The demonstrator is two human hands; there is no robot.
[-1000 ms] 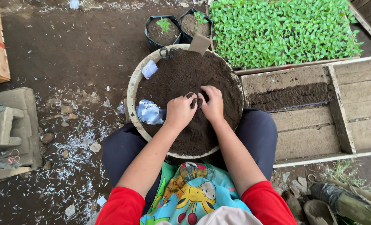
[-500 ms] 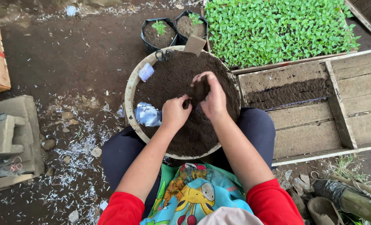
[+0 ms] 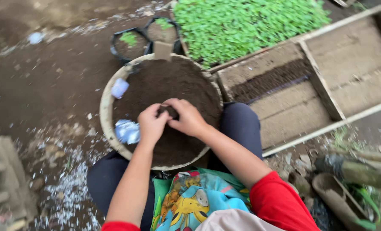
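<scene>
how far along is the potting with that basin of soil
Done: two black grow bags behind the basin already hold soil and a seedling each. In hand: both hands, left hand and right hand, press a small dark soil-filled object together over the soil. Left: the seedling tray is full, and the wooden crate is mostly bare.

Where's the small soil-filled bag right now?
In the head view, the small dark soil-filled bag sits between the left hand and right hand, over the middle of the soil basin.
</scene>
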